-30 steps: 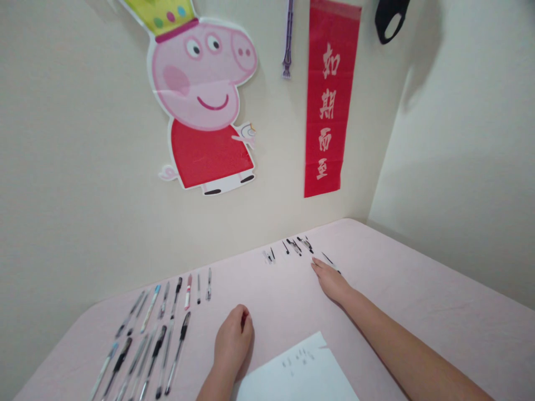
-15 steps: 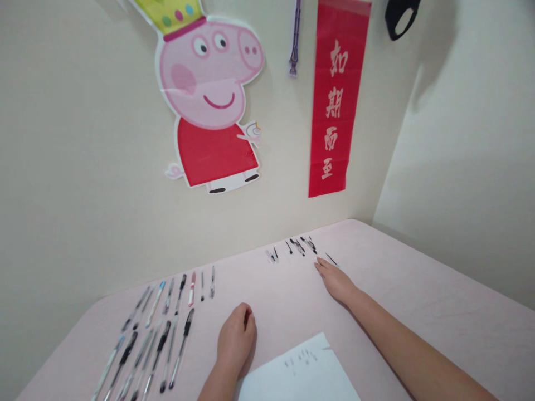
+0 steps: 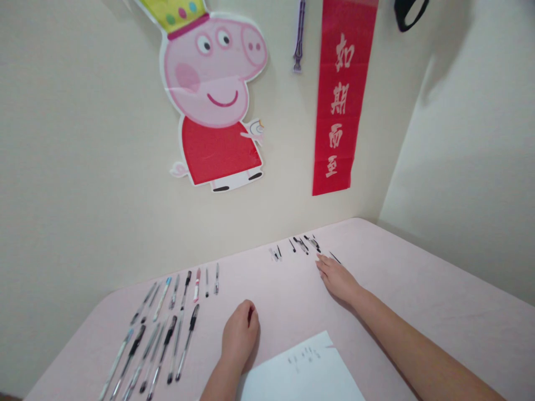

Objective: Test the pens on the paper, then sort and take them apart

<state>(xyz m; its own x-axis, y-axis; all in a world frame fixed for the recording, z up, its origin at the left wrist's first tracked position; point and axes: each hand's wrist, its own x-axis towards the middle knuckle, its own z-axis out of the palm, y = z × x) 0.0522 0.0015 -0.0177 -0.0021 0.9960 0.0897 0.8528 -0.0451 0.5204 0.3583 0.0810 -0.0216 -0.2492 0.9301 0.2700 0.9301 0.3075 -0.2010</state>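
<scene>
My right hand point(image 3: 337, 277) lies low over the pink tabletop at the far right, its fingers stretched forward. The fingertips are just in front of a small group of dark pen parts point(image 3: 312, 243); whether they touch one, I cannot tell. A thin black refill point(image 3: 335, 258) lies just to the right of these fingers. Curled into a loose fist, my left hand point(image 3: 240, 332) rests on the table behind a white sheet of paper point(image 3: 303, 370) with small dark marks. No object sticks out of this fist, and its palm is hidden.
Two rows of pens lie at the left, among them a red-and-white pen point(image 3: 197, 285) and a black-capped pen point(image 3: 188, 342). More small parts point(image 3: 276, 253) lie along the back edge. The wall behind bears a pig cutout point(image 3: 221, 150) and a red banner point(image 3: 345, 100).
The view has shifted slightly, so everything sits a little further right. My right hand's fingers look a little more spread beside the pen parts. My left hand stays curled in place.
</scene>
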